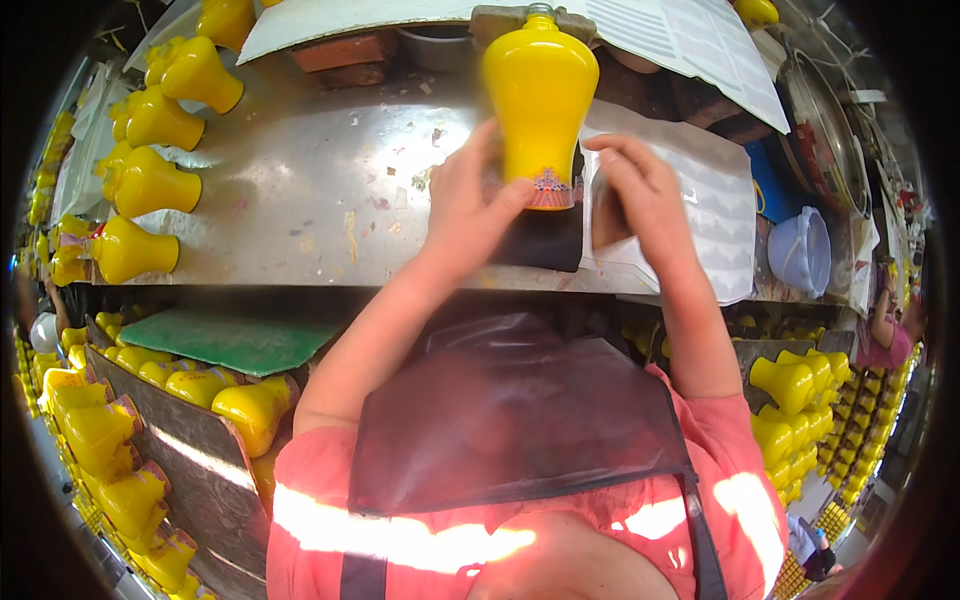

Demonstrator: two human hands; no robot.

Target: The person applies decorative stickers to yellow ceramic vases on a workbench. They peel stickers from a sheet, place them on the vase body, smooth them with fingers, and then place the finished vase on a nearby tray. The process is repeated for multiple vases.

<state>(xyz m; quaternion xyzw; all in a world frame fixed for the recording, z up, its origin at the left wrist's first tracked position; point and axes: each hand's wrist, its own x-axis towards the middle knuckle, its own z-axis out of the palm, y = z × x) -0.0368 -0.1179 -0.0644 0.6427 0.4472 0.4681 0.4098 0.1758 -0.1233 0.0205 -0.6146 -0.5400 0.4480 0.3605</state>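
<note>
A glossy yellow vase [541, 85] lies with its neck away from me, against a holder [487, 22] at the far edge of the metal bench. Around its base runs a band of small coloured pattern [551, 187]. My left hand [470, 200] grips the vase's left side near the base, its thumb pressed by the patterned band. Just right of the base is my right hand [645, 195], fingers stretched toward the vase and slightly bent, with nothing visible in them. A dark cloth [550, 245] lies under the base. Beside my right hand spreads a white sheet with grey wavy rows [715, 205].
Several yellow vases [155, 180] line the bench's left end. Bricks [345, 60] and a large printed sheet [690, 50] are at the back. A pale blue bucket [800, 255] stands at right. Below left are a green board [230, 338] and crated vases [255, 410]. Another person [885, 335] is far right.
</note>
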